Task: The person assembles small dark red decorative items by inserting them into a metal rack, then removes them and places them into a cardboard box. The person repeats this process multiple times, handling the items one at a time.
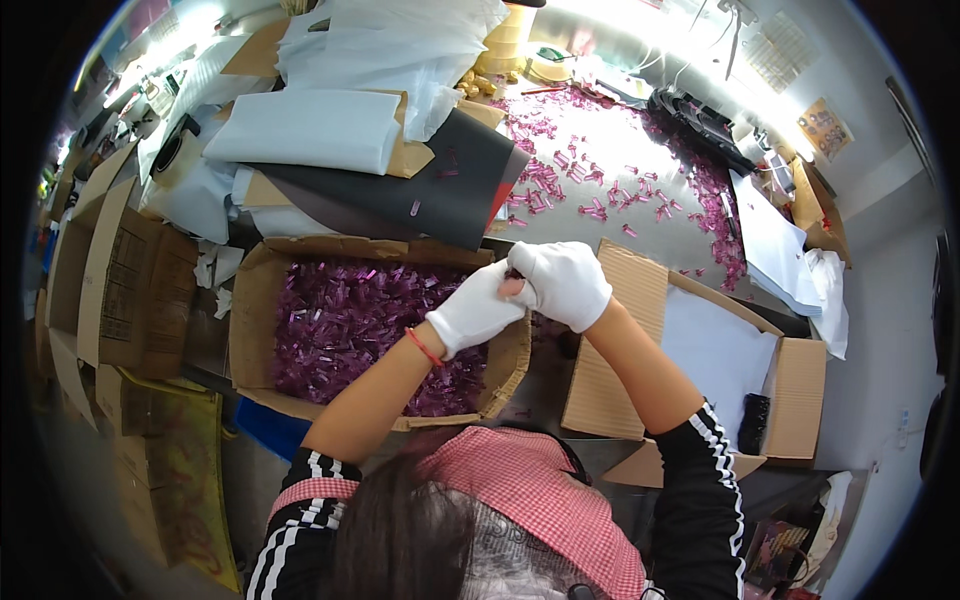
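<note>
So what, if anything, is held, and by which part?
Cannot be told: a dark bit shows between the left hand and right hand, too small to make out.

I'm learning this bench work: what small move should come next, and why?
Probably ease the right hand slightly off the left hand to check what lies between: the two meet by the right end of the cardboard box of purple pieces, and their gloves hide most of whatever they may hold.
</note>
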Demonstrator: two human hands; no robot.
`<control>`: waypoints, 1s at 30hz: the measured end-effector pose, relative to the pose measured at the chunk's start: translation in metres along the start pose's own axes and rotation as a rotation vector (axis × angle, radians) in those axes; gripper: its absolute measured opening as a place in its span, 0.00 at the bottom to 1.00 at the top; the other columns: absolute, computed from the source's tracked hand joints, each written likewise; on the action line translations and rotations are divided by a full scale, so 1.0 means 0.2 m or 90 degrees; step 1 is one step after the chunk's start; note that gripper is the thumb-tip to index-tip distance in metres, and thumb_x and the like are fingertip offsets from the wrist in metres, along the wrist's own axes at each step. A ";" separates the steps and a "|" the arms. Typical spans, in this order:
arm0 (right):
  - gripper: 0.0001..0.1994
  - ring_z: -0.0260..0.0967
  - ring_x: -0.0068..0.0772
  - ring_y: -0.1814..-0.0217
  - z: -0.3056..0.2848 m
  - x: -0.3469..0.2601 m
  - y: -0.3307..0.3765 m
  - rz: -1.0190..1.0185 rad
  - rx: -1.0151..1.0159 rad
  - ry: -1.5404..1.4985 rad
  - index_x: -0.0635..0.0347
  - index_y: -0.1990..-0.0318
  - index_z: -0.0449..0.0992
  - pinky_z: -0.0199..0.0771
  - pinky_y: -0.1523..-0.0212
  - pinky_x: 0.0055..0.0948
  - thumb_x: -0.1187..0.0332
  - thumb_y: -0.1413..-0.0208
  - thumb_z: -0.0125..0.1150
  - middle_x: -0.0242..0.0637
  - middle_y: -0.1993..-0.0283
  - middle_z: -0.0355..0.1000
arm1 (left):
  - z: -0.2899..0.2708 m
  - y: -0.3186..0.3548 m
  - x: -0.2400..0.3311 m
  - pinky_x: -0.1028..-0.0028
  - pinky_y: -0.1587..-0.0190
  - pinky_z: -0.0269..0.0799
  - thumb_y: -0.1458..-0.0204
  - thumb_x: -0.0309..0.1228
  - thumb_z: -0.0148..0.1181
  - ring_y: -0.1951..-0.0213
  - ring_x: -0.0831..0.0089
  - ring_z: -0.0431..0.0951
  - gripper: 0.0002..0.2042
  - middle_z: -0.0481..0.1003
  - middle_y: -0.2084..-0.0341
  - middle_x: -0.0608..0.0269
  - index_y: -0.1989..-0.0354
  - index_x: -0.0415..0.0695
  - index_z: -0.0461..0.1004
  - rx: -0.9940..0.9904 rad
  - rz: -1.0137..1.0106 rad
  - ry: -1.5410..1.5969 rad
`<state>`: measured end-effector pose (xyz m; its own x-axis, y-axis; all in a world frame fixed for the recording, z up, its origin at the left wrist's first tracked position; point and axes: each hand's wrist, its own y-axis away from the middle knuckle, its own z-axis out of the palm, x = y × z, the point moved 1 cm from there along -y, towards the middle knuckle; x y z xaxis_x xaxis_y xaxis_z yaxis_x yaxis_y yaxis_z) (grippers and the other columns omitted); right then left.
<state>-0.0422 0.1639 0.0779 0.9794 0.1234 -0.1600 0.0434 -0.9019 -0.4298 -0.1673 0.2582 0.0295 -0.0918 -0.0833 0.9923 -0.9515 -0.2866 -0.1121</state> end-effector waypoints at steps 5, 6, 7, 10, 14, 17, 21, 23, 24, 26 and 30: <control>0.20 0.74 0.41 0.74 -0.10 -0.11 -0.05 0.021 -0.027 0.023 0.54 0.72 0.70 0.72 0.75 0.38 0.46 0.45 0.59 0.35 0.79 0.71 | -0.09 0.09 0.16 0.78 0.77 0.65 0.47 0.26 0.61 0.78 0.79 0.71 0.05 0.72 0.77 0.66 0.64 0.38 0.74 -0.117 -0.221 0.267; 0.19 0.74 0.40 0.74 -0.09 -0.12 -0.05 0.031 -0.045 0.059 0.54 0.73 0.70 0.72 0.75 0.37 0.47 0.45 0.59 0.34 0.79 0.71 | -0.08 0.09 0.14 0.78 0.77 0.65 0.47 0.25 0.61 0.78 0.79 0.70 0.05 0.72 0.77 0.66 0.65 0.39 0.74 -0.116 -0.213 0.268; 0.18 0.74 0.40 0.75 -0.09 -0.13 -0.05 0.040 -0.063 0.097 0.53 0.73 0.70 0.72 0.75 0.37 0.48 0.44 0.60 0.34 0.79 0.71 | -0.08 0.09 0.12 0.78 0.77 0.64 0.48 0.24 0.60 0.78 0.79 0.70 0.04 0.72 0.78 0.65 0.66 0.39 0.74 -0.115 -0.202 0.268; 0.15 0.73 0.37 0.76 -0.03 -0.11 -0.04 0.043 -0.009 0.135 0.52 0.74 0.71 0.71 0.76 0.35 0.52 0.43 0.60 0.32 0.80 0.70 | -0.05 0.08 0.06 0.79 0.76 0.63 0.49 0.23 0.58 0.77 0.78 0.70 0.06 0.73 0.76 0.63 0.63 0.41 0.72 -0.051 -0.211 0.303; 0.16 0.72 0.36 0.79 0.03 -0.08 -0.02 0.032 0.093 0.141 0.51 0.76 0.70 0.69 0.78 0.35 0.53 0.44 0.60 0.32 0.82 0.69 | 0.01 0.06 0.01 0.73 0.68 0.70 0.47 0.24 0.58 0.71 0.71 0.74 0.10 0.75 0.72 0.59 0.57 0.40 0.70 0.128 -0.054 0.035; 0.15 0.71 0.36 0.79 0.05 -0.07 -0.02 0.014 0.125 0.143 0.51 0.76 0.70 0.69 0.78 0.35 0.54 0.44 0.60 0.33 0.82 0.68 | 0.02 0.05 0.05 0.69 0.60 0.71 0.47 0.24 0.59 0.65 0.67 0.76 0.11 0.76 0.68 0.56 0.56 0.40 0.70 0.193 -0.052 -0.128; 0.15 0.71 0.39 0.80 0.09 -0.07 -0.03 0.089 0.113 0.095 0.51 0.76 0.70 0.70 0.78 0.38 0.55 0.41 0.57 0.33 0.82 0.69 | 0.01 0.03 -0.01 0.64 0.60 0.71 0.51 0.21 0.57 0.63 0.55 0.75 0.10 0.72 0.67 0.51 0.59 0.40 0.69 0.335 0.119 -0.385; 0.20 0.72 0.44 0.77 0.15 -0.10 -0.03 0.245 0.085 -0.071 0.57 0.75 0.69 0.71 0.75 0.41 0.55 0.34 0.48 0.37 0.81 0.70 | -0.04 0.02 0.00 0.58 0.59 0.70 0.57 0.17 0.54 0.62 0.50 0.73 0.12 0.68 0.67 0.51 0.63 0.41 0.67 0.432 0.198 -0.521; 0.20 0.73 0.42 0.75 0.18 -0.12 -0.02 0.363 0.021 -0.321 0.59 0.73 0.71 0.72 0.72 0.39 0.55 0.33 0.47 0.39 0.78 0.71 | -0.09 0.03 -0.01 0.60 0.59 0.70 0.58 0.15 0.54 0.63 0.52 0.73 0.13 0.68 0.68 0.52 0.63 0.41 0.67 0.443 0.219 -0.512; 0.19 0.74 0.39 0.69 0.20 -0.12 0.01 0.451 -0.142 -0.567 0.62 0.64 0.75 0.73 0.65 0.34 0.53 0.34 0.48 0.42 0.73 0.74 | -0.16 0.07 -0.01 0.67 0.61 0.71 0.59 0.12 0.53 0.67 0.60 0.73 0.15 0.68 0.69 0.57 0.62 0.42 0.68 0.445 0.243 -0.416; 0.25 0.77 0.43 0.56 0.09 -0.15 0.05 0.384 -0.324 -0.277 0.60 0.48 0.73 0.76 0.55 0.34 0.47 0.40 0.56 0.42 0.61 0.77 | -0.22 0.18 0.07 0.82 0.66 0.71 0.45 0.16 0.55 0.66 0.83 0.74 0.10 0.74 0.63 0.66 0.57 0.42 0.70 0.255 0.020 0.022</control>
<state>-0.0750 0.1587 0.0628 0.7069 -0.3785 -0.5975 -0.2706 -0.9252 0.2659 -0.2152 0.2880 0.0414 -0.1361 -0.0675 0.9884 -0.7584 -0.6349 -0.1478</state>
